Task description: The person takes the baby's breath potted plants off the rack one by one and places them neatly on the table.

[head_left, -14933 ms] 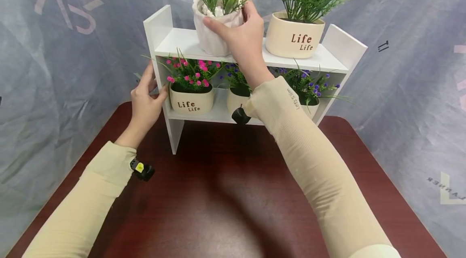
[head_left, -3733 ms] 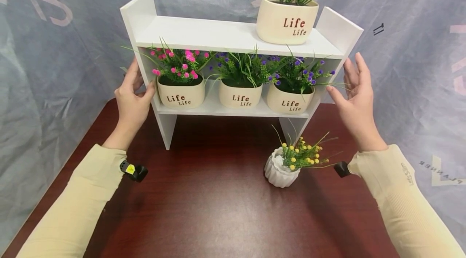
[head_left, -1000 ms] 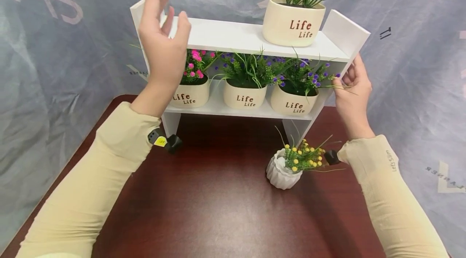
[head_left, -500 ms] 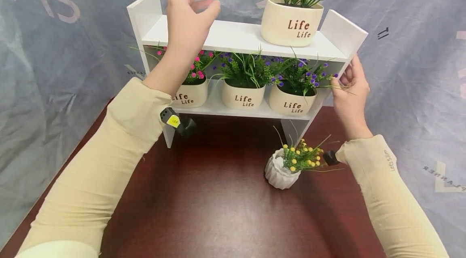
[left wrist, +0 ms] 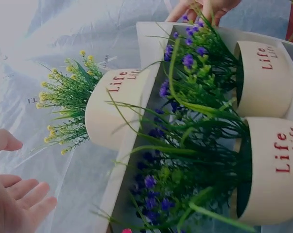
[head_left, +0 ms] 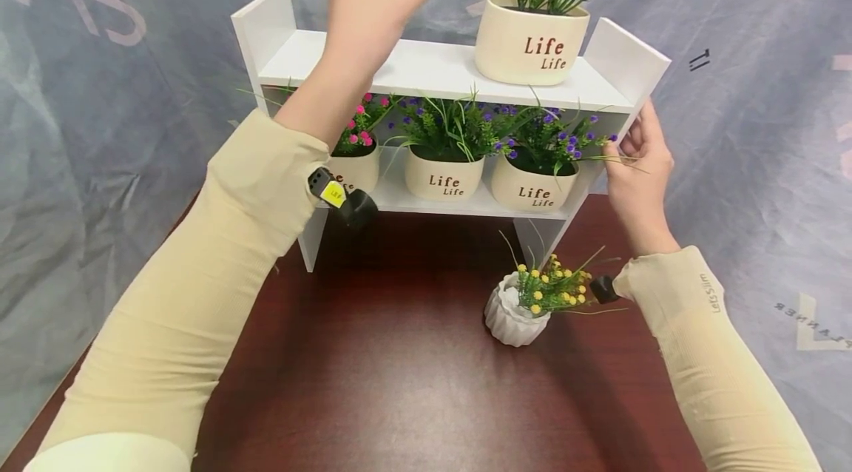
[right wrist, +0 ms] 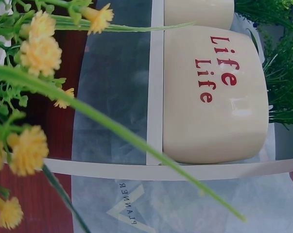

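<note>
My left hand point(head_left: 369, 9) is raised over the left half of the white shelf's top board point(head_left: 433, 65), fingers relaxed and holding nothing. In the left wrist view its thumb and fingers point(left wrist: 32, 196) are spread, apart from the cream "Life" flowerpot point(left wrist: 114, 109) with yellow flowers. That flowerpot point(head_left: 532, 39) stands upright on the top board's right half. My right hand point(head_left: 642, 172) grips the shelf's right side panel point(head_left: 626, 65), thumb in front and fingers behind. On the table, a white fluted flowerpot point(head_left: 515, 317) holds small yellow flowers leaning right.
The lower board carries a pink-flowered pot point(head_left: 356, 169), partly covered by my left forearm, and two purple-flowered pots, one central point(head_left: 444, 174) and one right point(head_left: 535, 187). A dark red table point(head_left: 399, 368) lies below; grey cloth point(head_left: 133, 124) hangs behind.
The white fluted pot, earlier in my right hand at the top board, now stands on the table. My left hand left the left panel and moved up and right. The right hand stays at its panel.
</note>
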The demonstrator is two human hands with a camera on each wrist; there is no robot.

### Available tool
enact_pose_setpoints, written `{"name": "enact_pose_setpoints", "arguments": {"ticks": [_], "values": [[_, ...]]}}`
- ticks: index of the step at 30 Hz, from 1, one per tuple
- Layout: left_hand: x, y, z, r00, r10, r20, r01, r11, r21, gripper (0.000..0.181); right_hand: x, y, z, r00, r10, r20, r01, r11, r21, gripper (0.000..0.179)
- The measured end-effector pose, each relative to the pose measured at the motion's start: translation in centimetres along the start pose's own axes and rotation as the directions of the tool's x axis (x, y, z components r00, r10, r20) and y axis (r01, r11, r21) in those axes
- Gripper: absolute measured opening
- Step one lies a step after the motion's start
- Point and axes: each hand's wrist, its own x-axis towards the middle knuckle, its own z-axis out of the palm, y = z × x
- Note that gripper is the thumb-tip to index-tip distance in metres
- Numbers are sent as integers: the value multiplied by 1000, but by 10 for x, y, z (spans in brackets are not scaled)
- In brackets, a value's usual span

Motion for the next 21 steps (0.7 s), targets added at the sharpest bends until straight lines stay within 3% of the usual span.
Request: {"name": "enact_pose_setpoints", "arguments": {"ticks": [5, 9, 21], "values": [[4, 6, 8, 999, -17, 45, 19, 999, -38, 57, 0, 0, 0, 1000, 6, 5, -6, 1000, -15, 75], [8, 8, 13, 993, -70, 97, 70, 998, -3, 61, -1, -1, 0, 1000, 11, 7, -11, 1000, -14, 75], [21, 6, 25, 945, -236, 227, 240, 971, 11, 66, -3, -3, 0, 1000, 3, -2, -3, 1000, 11, 75]]}}
